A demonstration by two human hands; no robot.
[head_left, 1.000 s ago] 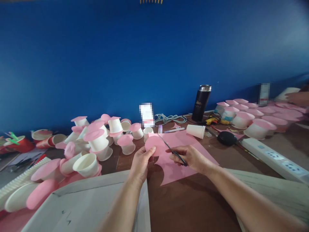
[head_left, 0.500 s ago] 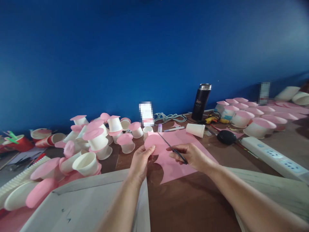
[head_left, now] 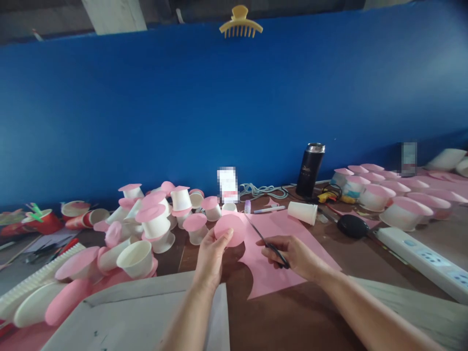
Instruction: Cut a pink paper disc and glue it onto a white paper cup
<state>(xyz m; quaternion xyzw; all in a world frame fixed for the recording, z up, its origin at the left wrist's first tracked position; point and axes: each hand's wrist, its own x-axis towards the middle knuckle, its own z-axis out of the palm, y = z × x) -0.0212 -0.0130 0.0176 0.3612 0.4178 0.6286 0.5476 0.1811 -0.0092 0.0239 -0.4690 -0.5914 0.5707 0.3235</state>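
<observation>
The black scissors (head_left: pixel 258 231) lie to the right of the pink paper disc (head_left: pixel 234 225), their long axis running on a slant from near right to far left, so that the tip stands just beside the disc's far right edge; whether it touches the rim I cannot tell; the blades look drawn together, though they are too thin to be sure of. The right hand (head_left: pixel 293 256) has its fingers wrapped about the scissors' handles; the left hand (head_left: pixel 212 258) grasps the disc, thumb laid on the upper face near its lower edge, and is the nearer of the two to it. The disc itself is in front of the person, apparently held above the brown tabletop (head_left: pixel 263 324); it is flat, plain pink and round, its outline smooth where the thumb does not hide it. Just right of it, partly beneath the right hand, lies a pink paper sheet (head_left: pixel 283 225) with scooped arcs along its left edge; a white paper cup (head_left: pixel 302 213) rests on its side by the sheet's far edge.
</observation>
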